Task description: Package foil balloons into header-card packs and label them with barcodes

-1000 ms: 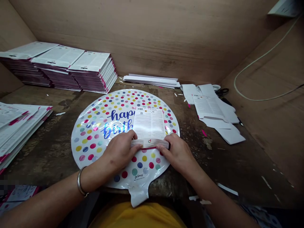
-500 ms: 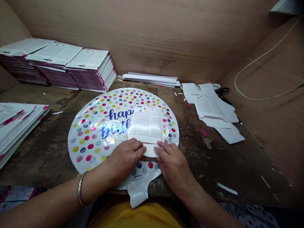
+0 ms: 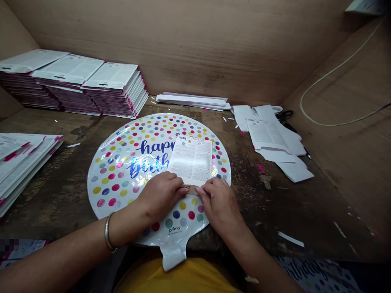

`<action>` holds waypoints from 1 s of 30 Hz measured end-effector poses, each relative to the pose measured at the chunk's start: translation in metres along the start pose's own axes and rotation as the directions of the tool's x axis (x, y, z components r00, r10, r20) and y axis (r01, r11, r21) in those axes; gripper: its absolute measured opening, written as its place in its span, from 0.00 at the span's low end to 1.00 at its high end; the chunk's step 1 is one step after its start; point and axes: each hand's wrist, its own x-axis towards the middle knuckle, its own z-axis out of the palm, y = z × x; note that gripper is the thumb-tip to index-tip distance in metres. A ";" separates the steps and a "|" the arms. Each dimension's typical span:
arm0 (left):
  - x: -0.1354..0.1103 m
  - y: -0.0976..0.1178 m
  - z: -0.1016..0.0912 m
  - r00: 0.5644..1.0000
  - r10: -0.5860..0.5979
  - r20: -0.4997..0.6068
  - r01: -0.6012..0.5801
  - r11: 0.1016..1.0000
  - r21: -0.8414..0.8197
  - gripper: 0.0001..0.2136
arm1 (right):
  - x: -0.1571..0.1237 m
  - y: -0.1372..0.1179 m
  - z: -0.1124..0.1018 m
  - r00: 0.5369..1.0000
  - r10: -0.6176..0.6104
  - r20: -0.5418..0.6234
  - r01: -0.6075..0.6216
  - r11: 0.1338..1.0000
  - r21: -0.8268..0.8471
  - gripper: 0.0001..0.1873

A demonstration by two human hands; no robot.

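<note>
A flat foil balloon [image 3: 122, 142] with coloured dots and blue lettering lies on the table, its neck hanging over the front edge. On top of it rests a white printed paper envelope [image 3: 192, 160], slightly tilted. The envelope's lower edge shows as a narrow brownish strip between my hands, apparently its flap turned up. My left hand [image 3: 163, 193] is closed at the left of this edge, thumb against it. At the right end, my right hand [image 3: 218, 201] pinches the same edge between thumb and fingers.
Tall stacks of printed envelopes [image 3: 106, 87] stand at the back left, with another pile [image 3: 24, 162] nearer on the left. White paper strips [image 3: 192, 101] lie by the back wall. Loose envelopes [image 3: 269, 138] and black scissors [image 3: 284, 115] are at the right, below a hanging cable [image 3: 308, 91].
The white flap at the envelope's lower edge has been turned up, and a brownish strip now shows there. Both hands have closed in on that edge; the envelope has shifted slightly right.
</note>
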 end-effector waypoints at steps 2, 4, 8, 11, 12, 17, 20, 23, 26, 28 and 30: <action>0.003 0.000 -0.003 0.997 -0.076 0.002 0.076 0.997 -0.010 0.09 | 0.002 0.002 -0.002 1.000 0.016 0.014 -0.016 1.000 -0.019 0.13; 0.006 0.000 -0.006 0.982 -0.185 0.025 0.186 0.982 -0.045 0.10 | 0.004 0.004 -0.002 0.999 0.034 0.013 -0.034 0.998 -0.048 0.12; 0.007 -0.003 -0.010 0.960 -0.272 0.071 0.278 0.956 -0.094 0.10 | 0.007 0.007 -0.001 0.992 0.123 -0.037 -0.125 0.990 -0.060 0.09; 0.004 -0.005 -0.010 0.957 -0.287 -0.030 0.285 0.957 -0.059 0.15 | 0.008 0.006 0.000 0.988 0.148 -0.044 -0.151 0.987 -0.055 0.10; 0.004 -0.006 -0.009 0.949 -0.308 -0.072 0.307 0.951 -0.024 0.20 | 0.008 0.006 0.000 0.988 0.146 -0.046 -0.149 0.987 -0.059 0.10; 0.013 -0.011 -0.019 0.907 -0.420 -0.028 0.421 0.903 0.090 0.40 | 0.007 0.004 0.002 0.989 0.127 -0.075 -0.135 0.986 -0.101 0.10; 0.024 -0.012 -0.031 0.886 -0.459 0.069 0.458 0.888 0.038 0.44 | 0.007 0.004 0.003 0.989 0.115 -0.093 -0.125 0.986 -0.107 0.10; 0.030 -0.015 -0.039 0.876 -0.475 0.084 0.482 0.871 -0.097 0.40 | 0.008 0.004 0.004 0.984 0.143 -0.102 -0.150 0.987 -0.059 0.11; 0.030 -0.018 -0.038 0.876 -0.478 0.065 0.480 0.850 -0.218 0.31 | 0.009 0.008 0.006 0.970 0.205 -0.131 -0.198 0.978 0.064 0.16; 0.025 -0.018 -0.034 0.882 -0.465 0.081 0.466 0.831 -0.303 0.24 | 0.010 0.013 0.007 0.946 0.271 -0.176 -0.231 0.948 0.218 0.22; 0.018 -0.012 -0.029 0.890 -0.446 0.096 0.424 0.732 -0.533 0.18 | 0.010 0.017 0.006 0.905 0.355 -0.235 -0.214 0.856 0.471 0.31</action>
